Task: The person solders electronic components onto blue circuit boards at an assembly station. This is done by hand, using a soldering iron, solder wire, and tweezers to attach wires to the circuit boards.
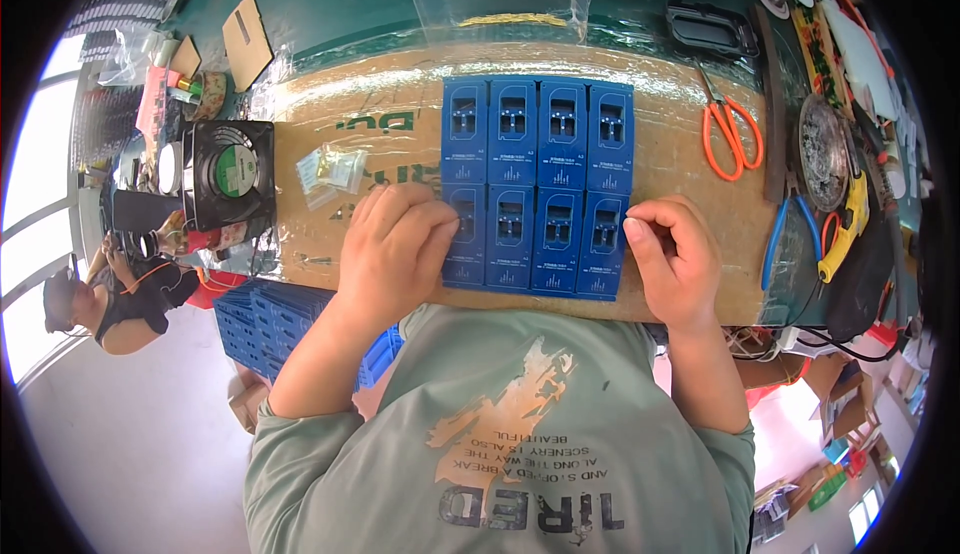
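Observation:
A blue circuit board panel (511, 190), made of several like units in two rows with cut-outs and white print, lies before me on the cardboard-covered bench. My left hand (395, 244) is closed at its left edge, thumb and forefinger pinched over the near-left unit. At the right edge my right hand (677, 259) is curled, with thumb and forefinger tips together against the board's rim. What lies under the fingertips is hidden. Small clear bags (333, 174) of parts rest beyond my left hand.
To the left stands a black fan (229, 174). On the right lie orange-handled scissors (732, 139), blue-handled pliers (776, 239), a yellow tool (851, 226) and a black tray (711, 30). Blue boards (262, 324) are stacked below the bench's left edge. Another person (110, 299) is at far left.

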Available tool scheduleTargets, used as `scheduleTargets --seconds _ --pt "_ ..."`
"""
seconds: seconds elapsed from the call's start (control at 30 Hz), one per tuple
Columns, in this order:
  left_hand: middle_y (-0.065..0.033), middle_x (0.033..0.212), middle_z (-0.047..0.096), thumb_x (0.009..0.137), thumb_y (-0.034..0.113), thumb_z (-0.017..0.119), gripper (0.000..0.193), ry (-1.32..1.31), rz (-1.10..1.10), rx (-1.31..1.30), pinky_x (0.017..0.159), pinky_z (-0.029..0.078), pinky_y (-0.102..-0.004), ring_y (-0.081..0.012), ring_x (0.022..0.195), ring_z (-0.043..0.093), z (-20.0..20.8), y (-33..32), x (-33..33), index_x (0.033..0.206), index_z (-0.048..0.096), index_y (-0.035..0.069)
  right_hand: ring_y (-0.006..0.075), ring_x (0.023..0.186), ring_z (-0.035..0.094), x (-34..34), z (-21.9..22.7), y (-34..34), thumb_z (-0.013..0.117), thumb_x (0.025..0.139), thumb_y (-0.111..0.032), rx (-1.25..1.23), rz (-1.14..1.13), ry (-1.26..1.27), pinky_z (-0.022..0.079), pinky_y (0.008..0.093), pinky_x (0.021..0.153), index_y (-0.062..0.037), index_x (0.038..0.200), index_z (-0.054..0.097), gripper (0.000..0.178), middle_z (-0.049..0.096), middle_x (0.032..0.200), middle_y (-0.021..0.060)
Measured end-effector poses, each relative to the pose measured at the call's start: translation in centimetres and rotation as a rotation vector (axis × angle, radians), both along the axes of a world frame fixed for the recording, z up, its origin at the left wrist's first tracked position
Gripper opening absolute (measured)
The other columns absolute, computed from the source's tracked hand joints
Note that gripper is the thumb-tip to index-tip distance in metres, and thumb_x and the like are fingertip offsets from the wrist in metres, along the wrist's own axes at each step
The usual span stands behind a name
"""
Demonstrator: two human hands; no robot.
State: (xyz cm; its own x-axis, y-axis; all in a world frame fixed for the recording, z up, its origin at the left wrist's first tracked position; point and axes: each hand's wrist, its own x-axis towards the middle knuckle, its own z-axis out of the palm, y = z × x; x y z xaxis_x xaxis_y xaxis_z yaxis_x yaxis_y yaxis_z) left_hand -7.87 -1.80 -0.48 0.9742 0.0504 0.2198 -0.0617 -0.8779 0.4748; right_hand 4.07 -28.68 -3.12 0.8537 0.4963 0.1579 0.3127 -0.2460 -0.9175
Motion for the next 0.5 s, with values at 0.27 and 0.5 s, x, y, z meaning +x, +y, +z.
scheduleTargets --seconds 0.27,0.5 --pt "-0.0086 0.093 0.062 0.074 0.001 0.075 0.025 -0.032 0.055 -0.096 0.072 0.051 -0.0379 -0.0283 0.082 0.063 0.55 0.0 -0.13 0.098 0.07 0.007 0.0093 0.062 0.054 -0.01 -0.18 0.04 0.071 0.09 -0.003 0.014 -0.002 0.003 0.042 0.0227 0.056 -0.0006 0.095 0.066 0.007 0.062 0.083 0.0054" --pt "-0.0058 0.091 0.061 0.072 0.001 0.077 0.031 -0.095 -0.045 0.028 0.068 0.049 -0.0351 -0.0243 0.078 0.061 -0.31 0.65 -0.69 0.101 0.072 0.008 0.0088 0.061 0.053 0.0 -0.15 -0.04 0.071 0.09 -0.004 0.016 -0.003 0.008 0.042 0.0225 0.055 -0.0008 0.094 0.066 0.007 0.063 0.083 0.005"
